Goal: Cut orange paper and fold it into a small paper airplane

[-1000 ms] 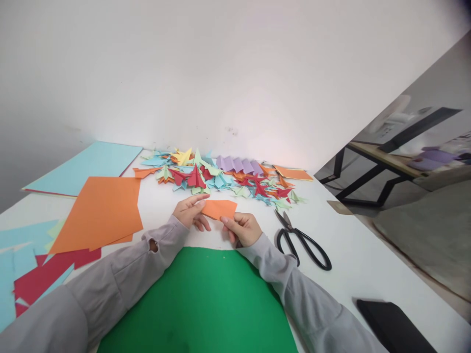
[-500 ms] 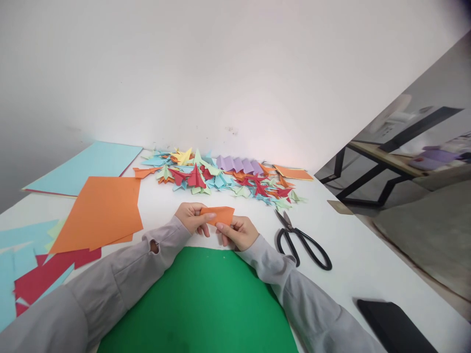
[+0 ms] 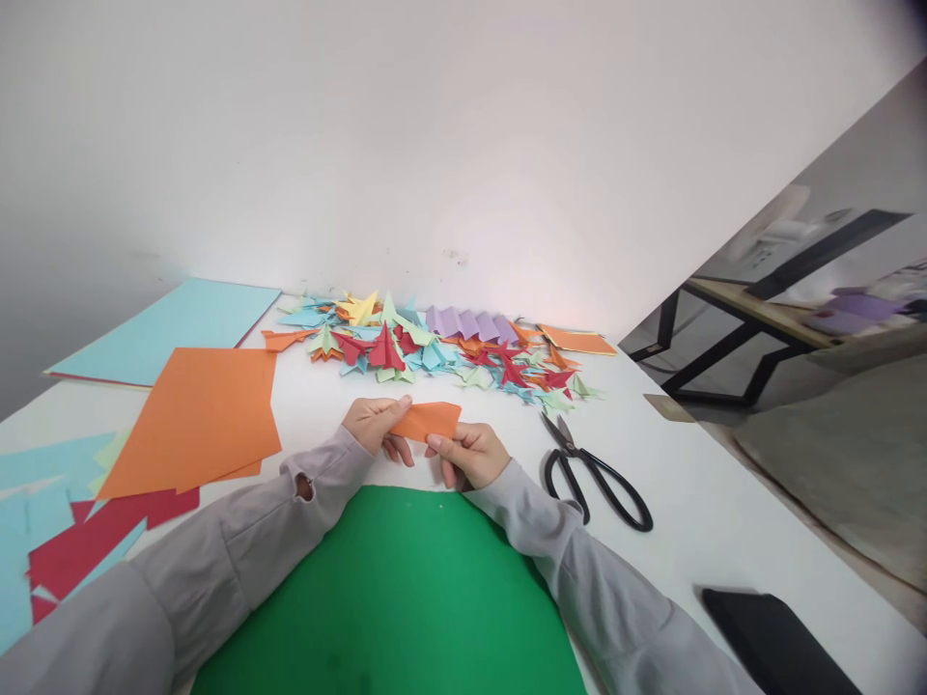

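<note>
A small folded orange paper [image 3: 435, 420] is held between both hands just above the white table [image 3: 688, 492]. My left hand [image 3: 375, 426] pinches its left end with thumb and fingers. My right hand [image 3: 470, 454] grips its lower right edge, fingers curled under it. Both hands are closed on the paper. A green sheet [image 3: 395, 598] lies right under my forearms, near the front edge.
A heap of folded coloured paper shapes [image 3: 435, 349] lies behind the hands. Black scissors [image 3: 598, 475] rest to the right. A large orange sheet [image 3: 195, 415], a light blue sheet [image 3: 170, 328] and red scraps [image 3: 87, 541] sit at left. A black object [image 3: 774, 642] lies at the near right.
The orange paper went from lying flatter and wider to a narrower fold, then tilted up slightly. Both hands shifted a little closer together and stayed on it.
</note>
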`<move>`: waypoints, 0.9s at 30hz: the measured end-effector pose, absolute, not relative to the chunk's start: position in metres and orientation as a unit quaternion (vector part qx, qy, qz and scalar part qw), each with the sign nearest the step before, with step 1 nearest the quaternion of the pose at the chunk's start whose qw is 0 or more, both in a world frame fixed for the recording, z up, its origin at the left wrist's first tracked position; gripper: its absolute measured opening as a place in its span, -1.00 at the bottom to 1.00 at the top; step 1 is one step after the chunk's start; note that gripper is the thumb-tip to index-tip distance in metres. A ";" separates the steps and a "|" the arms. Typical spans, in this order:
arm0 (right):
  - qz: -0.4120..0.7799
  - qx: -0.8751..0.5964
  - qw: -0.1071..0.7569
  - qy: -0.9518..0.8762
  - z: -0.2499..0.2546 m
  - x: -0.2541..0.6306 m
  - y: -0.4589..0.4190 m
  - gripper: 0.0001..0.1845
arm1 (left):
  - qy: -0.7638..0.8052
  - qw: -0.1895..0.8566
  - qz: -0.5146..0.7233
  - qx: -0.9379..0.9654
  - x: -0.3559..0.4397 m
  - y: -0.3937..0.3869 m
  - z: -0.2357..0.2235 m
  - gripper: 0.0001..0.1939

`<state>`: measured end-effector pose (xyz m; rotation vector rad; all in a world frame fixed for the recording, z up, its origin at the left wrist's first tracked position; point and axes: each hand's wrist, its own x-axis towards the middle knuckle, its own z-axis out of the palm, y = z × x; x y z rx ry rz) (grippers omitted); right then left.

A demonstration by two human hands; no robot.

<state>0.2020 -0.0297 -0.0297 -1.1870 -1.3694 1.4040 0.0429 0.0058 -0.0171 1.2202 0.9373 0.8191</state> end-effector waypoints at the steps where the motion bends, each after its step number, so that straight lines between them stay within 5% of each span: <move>1: 0.558 -0.471 0.415 -0.544 -0.030 0.202 -0.030 -0.61 | 0.411 0.643 0.361 0.536 0.043 0.006 -0.017 -0.45; 21: 0.492 -0.472 0.534 -0.501 -0.033 0.206 -0.021 -0.57 | 0.386 0.588 0.410 0.580 0.041 0.008 -0.022 -0.67; 27: 0.512 -0.471 0.472 -0.541 -0.031 0.205 -0.023 -0.53 | 0.354 0.571 0.336 0.660 0.044 0.003 -0.027 -0.81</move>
